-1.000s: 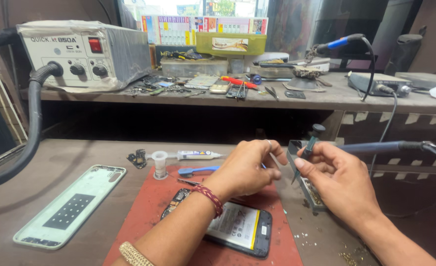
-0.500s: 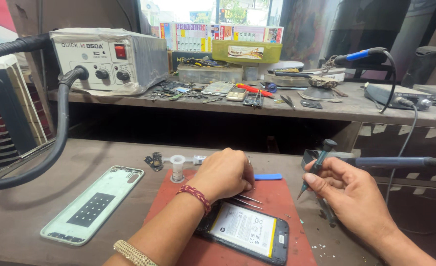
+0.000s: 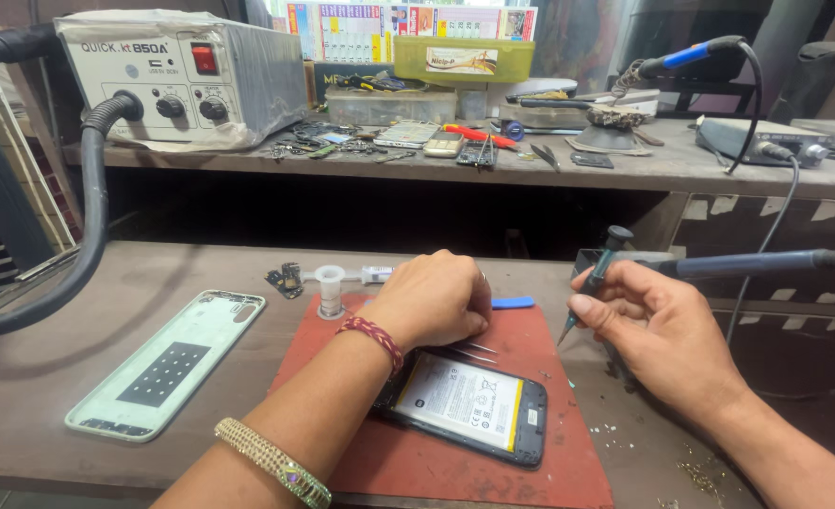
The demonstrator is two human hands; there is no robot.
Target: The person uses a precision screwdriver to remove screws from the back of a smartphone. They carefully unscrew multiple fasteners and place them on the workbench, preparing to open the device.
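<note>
The left hand (image 3: 433, 300) rests knuckles-up on the red rubber work mat (image 3: 436, 452), fingers curled down and pressed together over a pair of thin metal tweezers (image 3: 474, 351), whose tips poke out from under the palm. Just below that hand lies an opened black smartphone (image 3: 469, 405) with its pale battery facing up, flat on the mat and angled across it. The right hand (image 3: 658, 330) hovers to the right of the mat, fingers pinching a slim black precision screwdriver (image 3: 592, 283) that tilts with its tip down, near the mat's right edge but not on the phone. A blue plastic pry tool (image 3: 512, 303) sits on the mat's top edge between the two hands. A small white spool (image 3: 330, 290) stands at the mat's upper left corner. On the brown worktop (image 3: 78, 330) to the left lies a pale green phone back cover (image 3: 168, 363), inner side up. A grey hot-air rework station (image 3: 182, 75) stands on the shelf behind.
</note>
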